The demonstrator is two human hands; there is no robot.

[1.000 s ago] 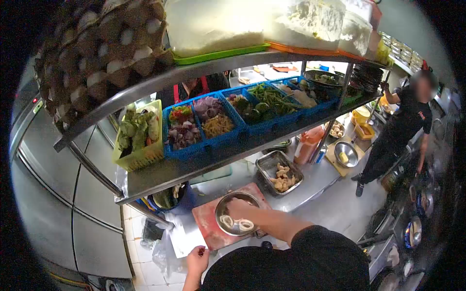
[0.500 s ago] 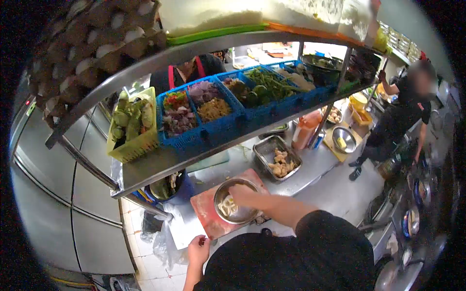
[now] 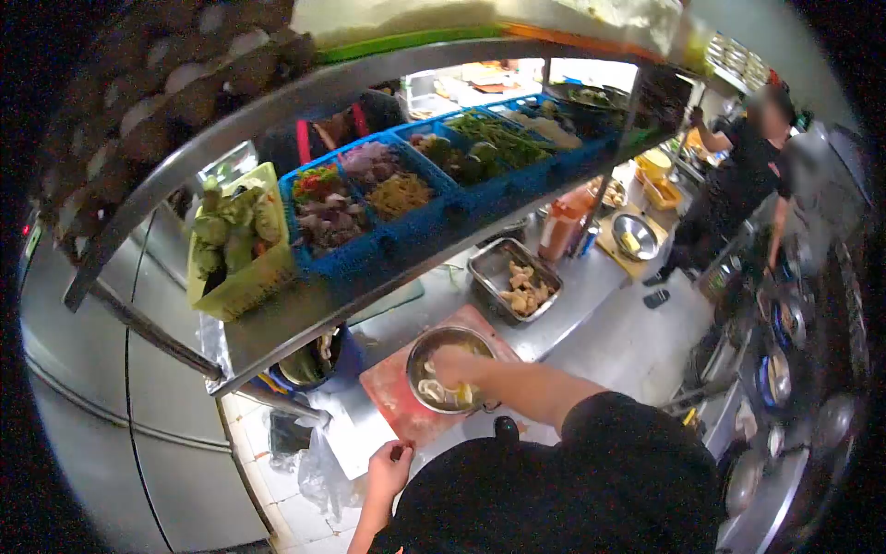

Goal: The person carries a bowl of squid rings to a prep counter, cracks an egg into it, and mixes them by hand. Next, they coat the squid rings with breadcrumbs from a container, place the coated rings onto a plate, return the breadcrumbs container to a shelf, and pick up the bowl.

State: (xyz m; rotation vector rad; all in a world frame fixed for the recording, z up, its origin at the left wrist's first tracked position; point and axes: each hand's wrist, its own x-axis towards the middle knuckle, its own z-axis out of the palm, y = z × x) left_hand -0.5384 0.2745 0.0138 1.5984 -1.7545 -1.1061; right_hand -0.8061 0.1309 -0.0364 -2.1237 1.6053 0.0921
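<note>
My right hand (image 3: pixel 452 367) reaches down into a round metal bowl (image 3: pixel 413 358), among pale, whitish pieces of food (image 3: pixel 431 390). Its fingers are blurred and partly hidden, so their grip is unclear. Under the bowl lies a red cutting board (image 3: pixel 388 403), stained pale in places. My left hand (image 3: pixel 389 466) is at the board's near corner with its fingers curled; a small dark reddish spot shows at the fingertips, too small to name. Beyond the bowl, a rectangular metal tray (image 3: pixel 486 281) holds light-brown chunks of food (image 3: pixel 528 294).
Overhead runs a metal shelf (image 3: pixel 277 343) with blue baskets (image 3: pixel 369 242) of cut vegetables and a yellow-green basket (image 3: pixel 242 282). Egg trays (image 3: pixel 185 83) are stacked upper left. A blue bucket (image 3: pixel 343 365) stands left of the board. Another person (image 3: pixel 743 175) stands at right near pans.
My right hand has shifted slightly leftward and deeper in the bowl, and yellowish bits now show beside it. My left hand has moved a little right, its fingers more curled. The camera view has shifted slightly.
</note>
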